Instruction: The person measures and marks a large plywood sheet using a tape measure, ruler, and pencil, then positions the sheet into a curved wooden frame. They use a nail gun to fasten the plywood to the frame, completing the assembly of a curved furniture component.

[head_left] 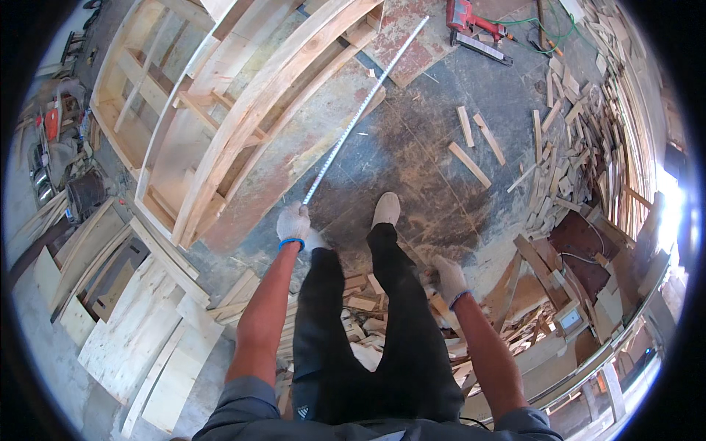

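Observation:
My left hand point(293, 223), in a white knit glove with a blue cuff, is closed on one end of a tape measure. The tape's pale marked blade point(351, 126) stretches away from it, up and to the right, past the curved wooden frame point(257, 110). Whatever case the tape has is hidden in the glove. To the right of my leg hangs my gloved right hand point(448, 281), low above scrap wood. Its fingers are blurred, and I cannot make out whether they hold anything.
A red nail gun point(474, 26) with a green hose lies at the far right. Short wood strips point(471, 164) are scattered on the floor point(412, 132). A large heap of offcuts point(562, 162) lines the right side. Plywood sheets point(136, 345) lean at the near left.

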`<state>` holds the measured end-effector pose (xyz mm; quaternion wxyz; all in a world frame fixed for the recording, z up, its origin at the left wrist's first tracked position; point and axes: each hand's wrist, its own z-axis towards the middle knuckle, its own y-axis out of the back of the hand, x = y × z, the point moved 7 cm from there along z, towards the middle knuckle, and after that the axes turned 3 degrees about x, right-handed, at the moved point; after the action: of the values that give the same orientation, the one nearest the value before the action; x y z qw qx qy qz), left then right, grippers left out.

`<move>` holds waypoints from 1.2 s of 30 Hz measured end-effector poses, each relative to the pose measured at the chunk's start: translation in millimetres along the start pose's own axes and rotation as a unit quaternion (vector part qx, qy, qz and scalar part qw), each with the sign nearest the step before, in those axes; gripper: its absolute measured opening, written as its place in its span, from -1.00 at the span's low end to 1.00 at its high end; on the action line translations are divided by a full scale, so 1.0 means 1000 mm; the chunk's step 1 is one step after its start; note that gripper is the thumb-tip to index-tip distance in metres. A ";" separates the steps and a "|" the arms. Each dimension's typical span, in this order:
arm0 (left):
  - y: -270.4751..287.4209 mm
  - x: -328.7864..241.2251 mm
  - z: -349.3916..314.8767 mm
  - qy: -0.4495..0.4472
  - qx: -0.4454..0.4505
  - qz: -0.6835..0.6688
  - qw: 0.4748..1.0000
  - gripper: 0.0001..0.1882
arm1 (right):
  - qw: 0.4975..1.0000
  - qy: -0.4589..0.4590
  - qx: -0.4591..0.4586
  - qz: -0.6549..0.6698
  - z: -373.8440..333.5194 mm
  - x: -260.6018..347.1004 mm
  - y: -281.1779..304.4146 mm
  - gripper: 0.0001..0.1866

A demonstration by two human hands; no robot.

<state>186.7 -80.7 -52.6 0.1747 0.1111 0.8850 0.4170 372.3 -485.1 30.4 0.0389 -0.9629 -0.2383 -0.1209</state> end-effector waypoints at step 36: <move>0.036 0.390 -0.004 -0.009 -0.106 0.018 0.994 -0.71 | 0.858 0.017 -0.116 -0.501 0.004 -0.070 -0.107 -0.78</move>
<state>-169.3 72.5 -106.3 0.1861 0.1118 0.8321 0.5104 263.3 -421.7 10.4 -0.1351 -0.7090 -0.6716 -0.1674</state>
